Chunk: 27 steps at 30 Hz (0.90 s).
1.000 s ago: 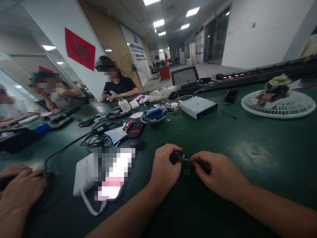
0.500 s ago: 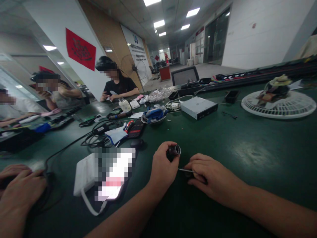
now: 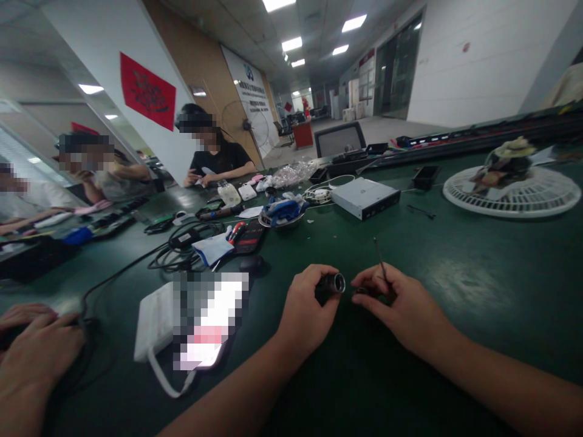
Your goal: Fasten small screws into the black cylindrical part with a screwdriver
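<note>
My left hand [image 3: 310,309] is wrapped round a short black tube [image 3: 328,284], which looks like a flashlight body. Its open, metal-rimmed end faces right. Just across a small gap, my right hand [image 3: 392,297] is closed, with a thin metal rod [image 3: 379,260] sticking up between its fingers. The rod's lower part is hidden in the palm. A small dark piece [image 3: 361,291] sits between thumb and fingertips; its kind is too small to make out. Both hands are just above the dark green table [image 3: 346,376].
Left of my arm lie a lit phone [image 3: 214,321], a white power bank [image 3: 155,318] and a mouse [image 3: 252,263]. Farther off are a bowl [image 3: 282,221] with blue cloth, a disc drive [image 3: 365,197] and a fan grille [image 3: 510,194]. Another person's hands [image 3: 40,340] are at left.
The rod in my right hand has swung from lying level, pointing left, to standing upright. The tube has shifted slightly right and down, its open end turned more toward my right hand.
</note>
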Each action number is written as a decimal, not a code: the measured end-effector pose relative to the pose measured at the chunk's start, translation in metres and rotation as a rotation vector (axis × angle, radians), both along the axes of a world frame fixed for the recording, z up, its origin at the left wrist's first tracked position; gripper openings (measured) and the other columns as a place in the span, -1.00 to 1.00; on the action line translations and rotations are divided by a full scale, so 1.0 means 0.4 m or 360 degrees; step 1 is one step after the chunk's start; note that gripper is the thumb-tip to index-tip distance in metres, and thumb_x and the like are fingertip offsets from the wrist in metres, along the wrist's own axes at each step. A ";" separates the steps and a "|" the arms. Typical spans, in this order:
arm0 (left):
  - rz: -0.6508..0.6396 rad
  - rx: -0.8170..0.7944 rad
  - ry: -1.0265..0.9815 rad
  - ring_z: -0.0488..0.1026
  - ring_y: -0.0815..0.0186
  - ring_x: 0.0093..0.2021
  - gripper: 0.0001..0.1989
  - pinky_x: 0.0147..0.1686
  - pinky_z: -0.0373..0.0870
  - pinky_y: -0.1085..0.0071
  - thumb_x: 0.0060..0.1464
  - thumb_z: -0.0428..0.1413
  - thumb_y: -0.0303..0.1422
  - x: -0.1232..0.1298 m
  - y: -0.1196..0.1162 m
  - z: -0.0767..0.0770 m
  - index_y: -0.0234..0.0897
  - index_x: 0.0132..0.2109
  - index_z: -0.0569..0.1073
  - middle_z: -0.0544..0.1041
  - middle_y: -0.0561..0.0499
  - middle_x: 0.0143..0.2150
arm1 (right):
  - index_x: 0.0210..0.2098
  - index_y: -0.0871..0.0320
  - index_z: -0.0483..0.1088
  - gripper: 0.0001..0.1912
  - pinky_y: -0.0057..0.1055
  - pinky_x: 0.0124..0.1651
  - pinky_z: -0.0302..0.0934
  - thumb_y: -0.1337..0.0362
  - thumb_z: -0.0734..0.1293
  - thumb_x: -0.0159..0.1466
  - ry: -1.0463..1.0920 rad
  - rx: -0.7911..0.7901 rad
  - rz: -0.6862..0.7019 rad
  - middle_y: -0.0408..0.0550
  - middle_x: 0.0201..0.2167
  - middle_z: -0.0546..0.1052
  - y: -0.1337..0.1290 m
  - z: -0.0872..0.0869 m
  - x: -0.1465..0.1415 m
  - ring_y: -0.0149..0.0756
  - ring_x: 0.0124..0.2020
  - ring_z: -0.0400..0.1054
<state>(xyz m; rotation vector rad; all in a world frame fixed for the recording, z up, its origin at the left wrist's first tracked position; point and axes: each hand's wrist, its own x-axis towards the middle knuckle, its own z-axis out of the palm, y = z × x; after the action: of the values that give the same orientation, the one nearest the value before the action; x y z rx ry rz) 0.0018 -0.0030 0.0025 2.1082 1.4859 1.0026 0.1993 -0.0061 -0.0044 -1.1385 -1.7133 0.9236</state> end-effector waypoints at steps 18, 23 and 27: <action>-0.0228 0.0065 0.0110 0.47 0.21 -0.06 -0.73 -0.02 0.36 0.21 0.05 0.21 -0.54 0.004 -0.005 0.004 -0.16 -0.10 0.48 0.57 0.03 -0.11 | -0.53 0.07 0.08 -0.62 -0.25 -0.22 0.40 0.27 0.42 0.18 0.0051 0.0017 -0.0188 0.01 -0.26 0.62 -0.002 0.004 0.003 -0.18 -0.26 0.53; -0.0296 0.0095 0.0128 0.48 0.23 -0.06 -0.74 0.00 0.36 0.23 0.06 0.22 -0.52 0.004 -0.006 0.006 -0.16 -0.10 0.47 0.57 0.03 -0.11 | -0.53 0.06 0.01 -0.59 -0.27 -0.19 0.40 0.32 0.39 0.19 0.0067 -0.0014 -0.0110 -0.03 -0.27 0.62 -0.007 0.002 0.001 -0.19 -0.22 0.53; -0.0381 0.0124 0.0142 0.50 0.23 -0.07 -0.75 0.01 0.37 0.22 0.08 0.21 -0.51 0.003 -0.007 0.007 -0.16 -0.09 0.49 0.60 0.02 -0.12 | -0.52 0.06 0.03 -0.60 -0.31 -0.24 0.36 0.34 0.39 0.19 0.0005 0.0014 -0.0100 -0.08 -0.32 0.59 -0.007 0.005 0.000 -0.25 -0.27 0.50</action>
<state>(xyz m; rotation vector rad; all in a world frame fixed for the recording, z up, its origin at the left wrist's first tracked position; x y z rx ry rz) 0.0029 -0.0059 0.0053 2.3468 1.2131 0.9007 0.1991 -0.0090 -0.0024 -1.1782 -1.6680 0.8777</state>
